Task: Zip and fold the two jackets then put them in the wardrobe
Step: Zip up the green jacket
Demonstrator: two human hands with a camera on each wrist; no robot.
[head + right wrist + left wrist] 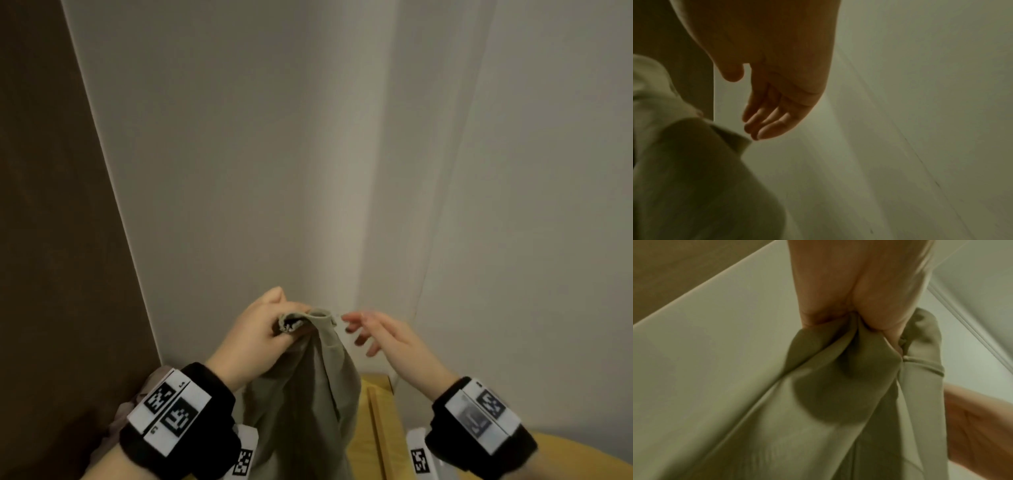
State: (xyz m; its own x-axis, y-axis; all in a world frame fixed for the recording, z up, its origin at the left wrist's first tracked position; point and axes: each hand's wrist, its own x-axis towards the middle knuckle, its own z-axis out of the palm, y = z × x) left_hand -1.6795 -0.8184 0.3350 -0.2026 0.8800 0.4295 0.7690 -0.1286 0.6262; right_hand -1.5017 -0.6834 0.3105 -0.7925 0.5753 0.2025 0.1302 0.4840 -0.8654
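My left hand is clenched around a bunched top edge of the khaki jacket and holds it up in the air; the left wrist view shows the cloth gathered tight inside the fist. My right hand grips nothing: its fingers are spread and relaxed, just beside the small rolled end of fabric that sticks out of my left fist. I cannot tell whether the fingertips touch it. The jacket hangs straight down from the left grip, in front of a pale wall corner. Its lower part drops out of view between my wrists.

I judge the step in hand to be finding a second hold so the jacket can be spread for zipping. To do it well:

1. Keep the left grip firm and high, so the cloth hangs free.
2. Pinch the protruding edge with the right hand, then slide outward along the seam.
3. Locate the zipper track by feel; no zipper is visible here.

A yellow wooden surface lies below on the right, and a dark brown panel stands at the left. The second jacket is not identifiable in these views.
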